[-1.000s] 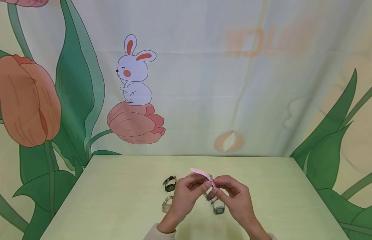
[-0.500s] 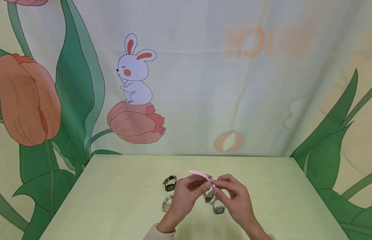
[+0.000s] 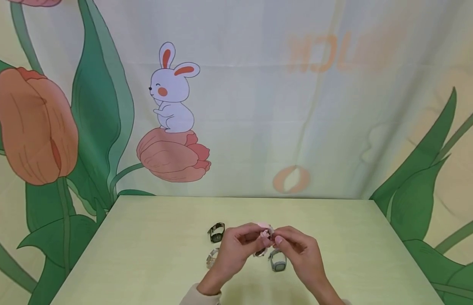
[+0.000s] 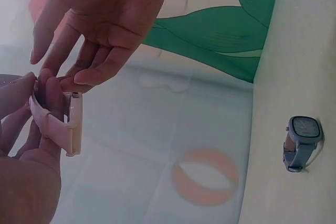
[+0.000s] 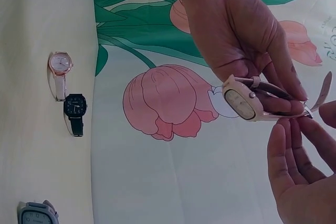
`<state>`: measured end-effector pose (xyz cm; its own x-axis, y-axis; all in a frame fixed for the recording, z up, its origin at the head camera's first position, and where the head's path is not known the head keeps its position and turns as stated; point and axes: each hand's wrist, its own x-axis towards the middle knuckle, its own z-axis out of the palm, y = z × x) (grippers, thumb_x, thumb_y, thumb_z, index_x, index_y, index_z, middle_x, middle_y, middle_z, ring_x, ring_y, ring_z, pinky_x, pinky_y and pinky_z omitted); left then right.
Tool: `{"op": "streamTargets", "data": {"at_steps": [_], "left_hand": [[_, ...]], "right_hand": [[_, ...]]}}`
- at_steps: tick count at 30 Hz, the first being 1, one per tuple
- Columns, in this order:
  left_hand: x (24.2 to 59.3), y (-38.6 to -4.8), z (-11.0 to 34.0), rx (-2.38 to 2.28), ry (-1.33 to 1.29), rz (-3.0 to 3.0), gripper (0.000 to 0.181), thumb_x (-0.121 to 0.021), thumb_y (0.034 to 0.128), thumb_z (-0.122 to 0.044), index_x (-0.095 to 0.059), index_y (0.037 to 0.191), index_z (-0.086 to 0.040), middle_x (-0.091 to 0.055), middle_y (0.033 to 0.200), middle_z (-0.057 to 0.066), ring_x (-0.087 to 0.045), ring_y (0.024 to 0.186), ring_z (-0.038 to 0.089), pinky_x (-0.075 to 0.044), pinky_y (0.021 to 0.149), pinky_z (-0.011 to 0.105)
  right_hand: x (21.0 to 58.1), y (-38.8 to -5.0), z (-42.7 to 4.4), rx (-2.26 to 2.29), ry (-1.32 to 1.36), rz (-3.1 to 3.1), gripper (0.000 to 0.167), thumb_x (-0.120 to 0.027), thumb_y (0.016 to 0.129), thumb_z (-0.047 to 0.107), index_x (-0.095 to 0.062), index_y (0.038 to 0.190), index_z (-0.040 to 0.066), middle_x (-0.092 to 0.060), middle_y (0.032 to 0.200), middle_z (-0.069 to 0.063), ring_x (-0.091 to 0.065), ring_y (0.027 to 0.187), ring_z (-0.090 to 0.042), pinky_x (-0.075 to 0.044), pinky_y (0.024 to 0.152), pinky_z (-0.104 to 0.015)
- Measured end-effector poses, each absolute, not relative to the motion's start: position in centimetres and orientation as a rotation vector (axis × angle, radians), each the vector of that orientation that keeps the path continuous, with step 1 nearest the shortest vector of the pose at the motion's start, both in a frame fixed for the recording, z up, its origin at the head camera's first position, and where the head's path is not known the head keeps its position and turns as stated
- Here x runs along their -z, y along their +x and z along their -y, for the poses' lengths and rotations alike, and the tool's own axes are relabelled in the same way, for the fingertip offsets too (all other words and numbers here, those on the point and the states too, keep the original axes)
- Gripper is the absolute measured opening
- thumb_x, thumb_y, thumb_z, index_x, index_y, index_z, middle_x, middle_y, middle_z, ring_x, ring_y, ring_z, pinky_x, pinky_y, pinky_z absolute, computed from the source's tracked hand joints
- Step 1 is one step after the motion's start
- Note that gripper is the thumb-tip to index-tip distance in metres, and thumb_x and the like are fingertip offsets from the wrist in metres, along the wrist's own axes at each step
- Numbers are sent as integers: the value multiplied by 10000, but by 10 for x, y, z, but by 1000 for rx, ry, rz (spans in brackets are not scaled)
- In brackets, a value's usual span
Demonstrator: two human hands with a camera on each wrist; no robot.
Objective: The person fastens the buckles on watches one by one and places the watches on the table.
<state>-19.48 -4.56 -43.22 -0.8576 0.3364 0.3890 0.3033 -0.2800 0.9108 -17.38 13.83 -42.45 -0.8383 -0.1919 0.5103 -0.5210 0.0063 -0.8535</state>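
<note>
A pink wristwatch [image 3: 261, 253] is held up between both hands above the table. My left hand [image 3: 236, 250] holds it, and in the right wrist view the fingers reach inside the strap loop behind the watch case [image 5: 240, 102]. At the buckle end my right hand [image 3: 302, 252] pinches the strap between thumb and fingers. The loose strap tail [image 5: 323, 90] sticks out past the buckle in the right wrist view. A grey-blue watch [image 3: 278, 262] lies on the table below the right hand.
On the pale table [image 3: 152, 254], a black watch [image 3: 217, 233] lies left of the hands. Nearer stands a watch with a white strap and rose-gold case [image 5: 61, 62], partly hidden by the left hand in the head view. A printed curtain [image 3: 240, 106] hangs behind.
The strap tail pointed out to the left above the left hand; now it is folded in between the hands. The right fingers have shifted slightly at the strap.
</note>
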Motion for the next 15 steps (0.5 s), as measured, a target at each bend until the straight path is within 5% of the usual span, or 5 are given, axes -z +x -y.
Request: {"op": "streamTargets", "data": {"at_steps": [4,15], "left_hand": [[432,-195,47,-2306,872,-1888,290,-683,911,-75,-657,1156,78,-654,1079,350,-703,875,52,-545,695,182],[434,-196,46,-2242,854,-2013,242,-694,908,-101,-700,1121,13,-679,1055,259,-663,798,38,-547,674,187]], "right_hand": [[424,-173,-139,-1928,666,2043,149,-614,940,-9,-688,1046,-83,-703,992,14,-693,859,-75,-595,753,-281],[420,-171,-135,-1975,418,2093,135,-704,886,32,-726,989,-52,-729,927,8,-715,770,-136,-603,708,-301]]}}
